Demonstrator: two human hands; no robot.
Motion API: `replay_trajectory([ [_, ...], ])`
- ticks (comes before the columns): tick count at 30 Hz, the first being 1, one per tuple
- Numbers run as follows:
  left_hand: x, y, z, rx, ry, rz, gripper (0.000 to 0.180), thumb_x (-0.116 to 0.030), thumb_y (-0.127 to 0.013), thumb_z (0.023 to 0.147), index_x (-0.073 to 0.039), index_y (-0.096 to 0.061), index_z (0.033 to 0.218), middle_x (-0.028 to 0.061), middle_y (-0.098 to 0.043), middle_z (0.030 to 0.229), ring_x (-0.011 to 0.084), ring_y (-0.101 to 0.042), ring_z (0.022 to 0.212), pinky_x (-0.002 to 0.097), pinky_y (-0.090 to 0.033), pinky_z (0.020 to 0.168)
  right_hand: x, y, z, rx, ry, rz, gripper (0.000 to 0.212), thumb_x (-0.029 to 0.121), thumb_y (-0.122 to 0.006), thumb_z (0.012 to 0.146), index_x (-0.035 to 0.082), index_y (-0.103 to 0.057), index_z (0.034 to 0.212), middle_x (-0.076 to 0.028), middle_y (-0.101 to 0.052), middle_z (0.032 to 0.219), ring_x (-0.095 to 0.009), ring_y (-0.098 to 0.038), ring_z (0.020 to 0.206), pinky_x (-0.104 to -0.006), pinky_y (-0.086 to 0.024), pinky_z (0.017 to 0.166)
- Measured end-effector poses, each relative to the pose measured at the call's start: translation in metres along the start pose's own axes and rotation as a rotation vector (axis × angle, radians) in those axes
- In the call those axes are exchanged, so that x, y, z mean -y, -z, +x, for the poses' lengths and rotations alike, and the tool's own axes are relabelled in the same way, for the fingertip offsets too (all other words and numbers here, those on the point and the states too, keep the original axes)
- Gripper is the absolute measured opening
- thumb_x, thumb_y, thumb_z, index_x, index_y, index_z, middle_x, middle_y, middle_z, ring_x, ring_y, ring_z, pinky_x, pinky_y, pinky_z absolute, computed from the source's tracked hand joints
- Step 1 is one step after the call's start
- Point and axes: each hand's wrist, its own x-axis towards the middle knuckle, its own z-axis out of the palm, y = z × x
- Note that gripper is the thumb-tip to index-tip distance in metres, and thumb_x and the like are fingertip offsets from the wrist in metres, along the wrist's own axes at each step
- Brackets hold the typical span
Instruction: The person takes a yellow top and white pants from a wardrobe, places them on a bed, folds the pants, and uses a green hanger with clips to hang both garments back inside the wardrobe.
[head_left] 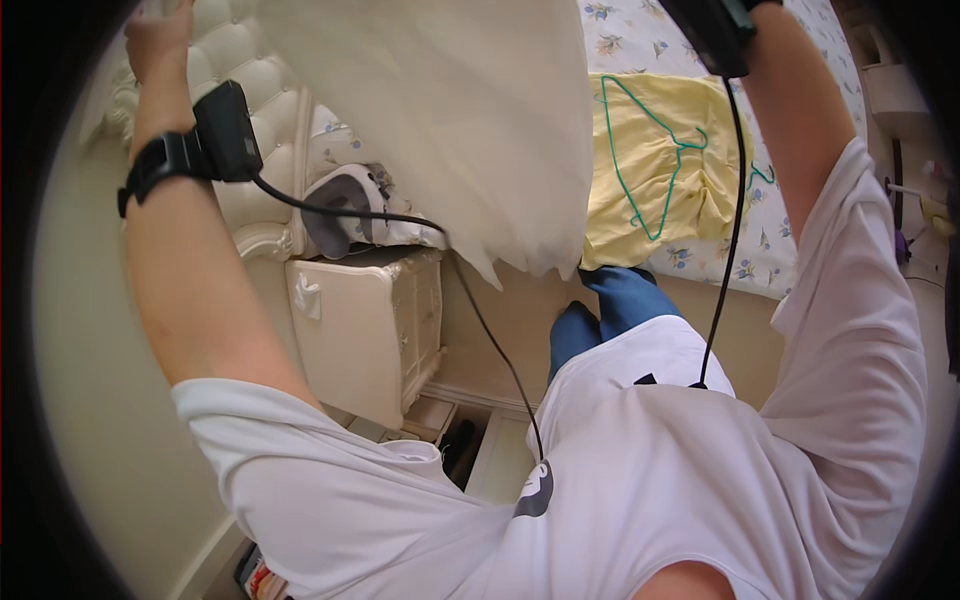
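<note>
Cloth (450, 130), big and white, hangs down at the top middle of the head view with its bottom edge loose, so something above likely holds it up. The left hand (160, 42) is up high at the upper left, cut off by the edge, so I can't tell if its fingers grip anything, and the right hand is out of sight. At the upper right, the bed (625, 35) holds up a yellow cloth (700, 195), with a green hanger (680, 147) on top.

Matt white cloth (470, 130), wrinkled yellow cloth (712, 190), smooth plastic hanger (681, 147)
</note>
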Motion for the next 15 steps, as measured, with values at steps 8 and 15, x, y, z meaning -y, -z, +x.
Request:
replay_trajectory([
  [8, -0.074, -0.126, -0.430, 0.922, 0.672, -0.475, 0.047, -0.026, -0.073, 0.075, -0.001, -0.050, 0.107, 0.0118, -0.057, 0.091, 0.0234, -0.059, 0.079, 0.0348, -0.048, 0.070, -0.210, 0.160, -0.359, -1.078, -0.905, -0.133, 0.022, 0.022, -0.057, 0.088, 0.013, -0.055, 0.108, -0.002, -0.056, 0.094, -0.017, -0.056, 0.091, -0.0370, -0.050, 0.082],
  [15, -0.123, -0.077, -0.724, 1.188, 1.151, -0.270, 0.080, -0.031, -0.079, 0.067, 0.004, -0.039, 0.128, 0.0223, -0.047, 0.120, 0.0318, -0.053, 0.103, 0.0404, -0.045, 0.088, -0.330, 0.129, -0.502, -1.192, -1.230, -0.109, 0.038, 0.027, -0.060, 0.087, 0.011, -0.047, 0.119, -0.001, -0.054, 0.107, -0.016, -0.052, 0.097, -0.0397, -0.042, 0.088],
])
